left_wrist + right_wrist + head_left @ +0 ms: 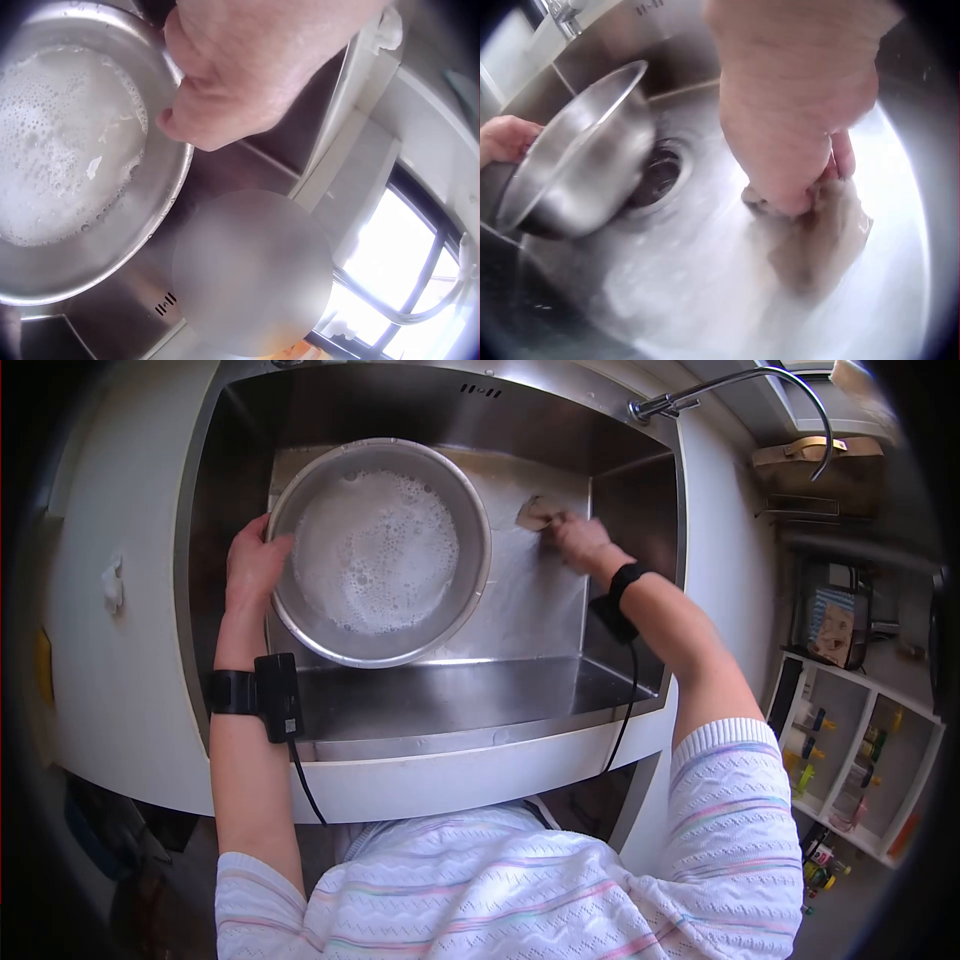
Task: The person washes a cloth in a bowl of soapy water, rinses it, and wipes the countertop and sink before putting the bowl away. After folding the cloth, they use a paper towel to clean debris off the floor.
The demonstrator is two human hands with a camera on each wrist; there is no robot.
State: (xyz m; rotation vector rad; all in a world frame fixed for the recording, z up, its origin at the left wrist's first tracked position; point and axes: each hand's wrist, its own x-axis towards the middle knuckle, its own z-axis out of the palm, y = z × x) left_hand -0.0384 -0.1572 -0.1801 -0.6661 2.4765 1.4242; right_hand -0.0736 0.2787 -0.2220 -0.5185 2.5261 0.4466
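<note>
A large round metal basin (pixel 472 550) of cloudy, sudsy water (pixel 385 550) stands in the left part of a stainless steel sink (pixel 530 600). My left hand (pixel 250 565) grips its left rim, with the thumb over the edge on the inside; in the left wrist view the knuckles (pixel 232 82) hide part of that rim. Right of the basin, my right hand (pixel 582 543), a little blurred, pinches a wet beige cloth (pixel 817 247) against the sink floor. Part of the cloth spreads out beyond the fingertips.
Beside the basin, the drain (pixel 660 180) shows in the right wrist view. A curved faucet (pixel 800 385) rises at the back right corner. A crumpled white scrap (pixel 112 585) lies on the left counter. At right is a white rack (pixel 850 700) of bottles.
</note>
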